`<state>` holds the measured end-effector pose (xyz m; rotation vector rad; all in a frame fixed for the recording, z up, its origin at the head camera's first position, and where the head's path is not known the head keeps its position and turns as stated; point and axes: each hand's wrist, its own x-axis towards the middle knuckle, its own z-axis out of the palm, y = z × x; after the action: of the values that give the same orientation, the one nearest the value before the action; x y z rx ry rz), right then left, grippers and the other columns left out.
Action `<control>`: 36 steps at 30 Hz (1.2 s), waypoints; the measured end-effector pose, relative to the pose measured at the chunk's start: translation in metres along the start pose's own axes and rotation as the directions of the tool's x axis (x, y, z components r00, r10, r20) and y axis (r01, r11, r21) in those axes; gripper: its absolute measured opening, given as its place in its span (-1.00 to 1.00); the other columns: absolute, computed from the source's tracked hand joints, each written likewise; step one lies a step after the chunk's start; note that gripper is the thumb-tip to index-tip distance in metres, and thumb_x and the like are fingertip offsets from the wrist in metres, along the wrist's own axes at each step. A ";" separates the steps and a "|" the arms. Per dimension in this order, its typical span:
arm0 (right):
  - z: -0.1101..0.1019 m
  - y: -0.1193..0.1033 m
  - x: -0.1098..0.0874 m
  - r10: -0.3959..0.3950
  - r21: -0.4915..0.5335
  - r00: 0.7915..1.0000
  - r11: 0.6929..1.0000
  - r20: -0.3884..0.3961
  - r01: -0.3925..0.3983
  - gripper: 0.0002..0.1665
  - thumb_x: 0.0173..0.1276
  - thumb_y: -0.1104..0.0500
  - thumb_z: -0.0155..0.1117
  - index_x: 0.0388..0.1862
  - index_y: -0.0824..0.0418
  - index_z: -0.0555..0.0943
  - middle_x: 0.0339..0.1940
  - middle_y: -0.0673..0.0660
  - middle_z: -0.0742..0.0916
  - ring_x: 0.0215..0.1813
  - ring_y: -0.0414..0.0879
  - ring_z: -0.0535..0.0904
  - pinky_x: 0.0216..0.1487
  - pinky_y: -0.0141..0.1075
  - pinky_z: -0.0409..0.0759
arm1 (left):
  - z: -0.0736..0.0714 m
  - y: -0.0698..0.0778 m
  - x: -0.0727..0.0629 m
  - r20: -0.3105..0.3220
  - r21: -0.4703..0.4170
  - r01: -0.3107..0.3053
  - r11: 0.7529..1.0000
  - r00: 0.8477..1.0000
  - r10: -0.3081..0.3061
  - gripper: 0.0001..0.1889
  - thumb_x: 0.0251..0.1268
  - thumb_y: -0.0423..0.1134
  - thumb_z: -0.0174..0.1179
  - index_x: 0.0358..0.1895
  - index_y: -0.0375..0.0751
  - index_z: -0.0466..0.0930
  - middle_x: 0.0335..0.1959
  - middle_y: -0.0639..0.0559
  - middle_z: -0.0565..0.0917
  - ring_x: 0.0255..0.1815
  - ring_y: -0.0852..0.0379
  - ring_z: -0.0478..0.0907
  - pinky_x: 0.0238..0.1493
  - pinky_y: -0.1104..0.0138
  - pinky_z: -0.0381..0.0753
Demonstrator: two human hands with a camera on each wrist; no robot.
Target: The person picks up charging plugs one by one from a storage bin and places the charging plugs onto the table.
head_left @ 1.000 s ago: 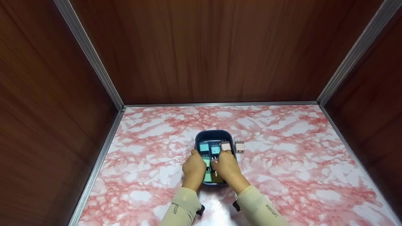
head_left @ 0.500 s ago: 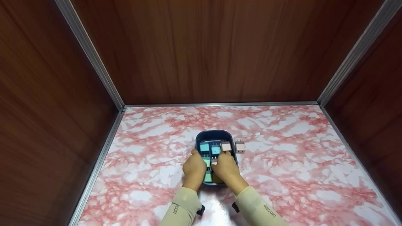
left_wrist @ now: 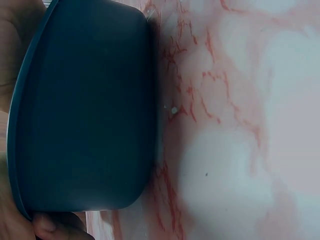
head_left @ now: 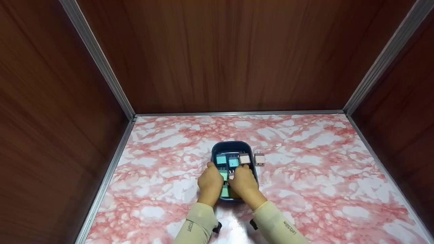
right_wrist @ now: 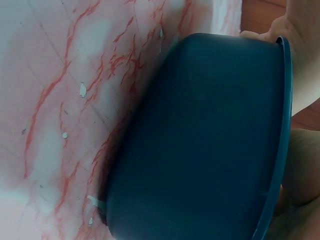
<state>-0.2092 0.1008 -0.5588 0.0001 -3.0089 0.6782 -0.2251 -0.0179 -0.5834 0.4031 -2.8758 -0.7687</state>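
A dark blue plastic bin (head_left: 226, 146) with several two-prong charger plugs inside stands between the hands. My left hand (head_left: 209, 181) grips its left rim; in the left wrist view fingers (left_wrist: 47, 223) curl round the outside wall. The right hand (head_left: 243, 180) reaches over the bin's right side, fingers curled down inside, and pinches a pale pink charger (head_left: 231, 176) near the thumb; its fingertips are hidden. Beyond the hands lie a turquoise charger (head_left: 221, 159), a blue charger (head_left: 233, 162) and a beige charger (head_left: 244, 158). Green chargers (head_left: 225, 191) sit nearer.
Another beige charger (head_left: 259, 159) stands on the tabletop just right of the bin. The pink-and-white marbled tabletop (head_left: 162, 162) is bounded by brown wood-grain panels (head_left: 217, 61) and metal edge strips (head_left: 237, 113).
My right hand has drawn back slightly towards me, uncovering more of the beige charger in the bin. The left hand and bin stay nearly in place.
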 end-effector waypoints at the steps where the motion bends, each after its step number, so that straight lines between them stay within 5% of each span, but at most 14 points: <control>1: 0.000 0.000 0.000 0.001 0.004 1.000 1.000 0.005 -0.001 -0.50 0.09 0.10 0.58 -0.17 0.45 0.63 -0.14 0.38 0.61 -0.14 0.28 0.68 -0.12 0.11 0.69 | 0.000 0.000 0.000 0.003 -0.001 0.003 1.000 1.000 -0.003 -0.72 0.37 -0.34 0.07 0.08 -0.32 0.52 -0.29 -0.20 0.78 -0.34 -0.17 0.73 -0.35 -0.07 0.64; 16: 0.006 -0.005 0.000 0.020 -0.021 1.000 1.000 0.003 -0.020 -0.61 0.10 0.14 0.53 -0.24 0.42 0.67 -0.17 0.38 0.62 -0.17 0.28 0.67 -0.15 0.11 0.68 | 0.000 0.000 0.000 -0.005 0.016 -0.002 1.000 1.000 0.002 -0.67 0.36 -0.34 0.08 0.15 -0.35 0.52 -0.30 -0.21 0.78 -0.34 -0.17 0.73 -0.35 -0.07 0.64; 36: 0.022 -0.008 0.000 -0.046 -0.131 0.987 0.991 -0.152 0.026 -0.78 0.16 0.27 0.38 -0.32 0.47 0.69 -0.31 0.38 0.63 -0.26 0.27 0.67 -0.24 0.09 0.69 | 0.000 0.001 0.000 0.030 -0.016 0.023 1.000 0.999 -0.023 -0.65 0.39 -0.34 0.05 0.19 -0.34 0.50 -0.23 -0.22 0.77 -0.28 -0.18 0.72 -0.27 -0.09 0.63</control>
<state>-0.2108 0.0840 -0.5752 -0.0041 -2.8895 0.4564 -0.2255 -0.0176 -0.5828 0.4273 -2.8960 -0.8078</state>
